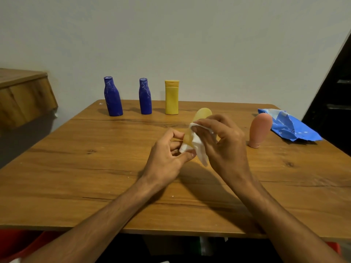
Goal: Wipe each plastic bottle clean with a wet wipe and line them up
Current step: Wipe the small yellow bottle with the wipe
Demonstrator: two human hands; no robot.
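The wooden bench (76, 168) fills most of the view; its near corners run out of frame, and beneath its front edge lie red shapes (19, 242) too dark to identify. A wooden cabinet (22, 97) is cut off at the left edge, and a dark, shelved structure (334, 95) at the right edge. A crumpled blue wipes pack (292, 128) lies at the far right of the bench, partly behind a pink bottle (259, 130) standing on its cap. Along the far edge three bottles stand upright in a row, apart from one another: a scuffed blue bottle (113, 97), a second blue bottle (145, 97) and a yellow flip-cap bottle (171, 97). At the centre, raised above the bench, a pale yellow bottle (202, 114) tilts away; only its rounded top and a strip of its side show, the rest being covered by fingers and cloth. The left hand (167, 156) has its grip closed around the bottle's lower end, which is hidden. The right hand (226, 145) grips a white wet wipe (199, 149) against the bottle's side, with a loose corner hanging down.
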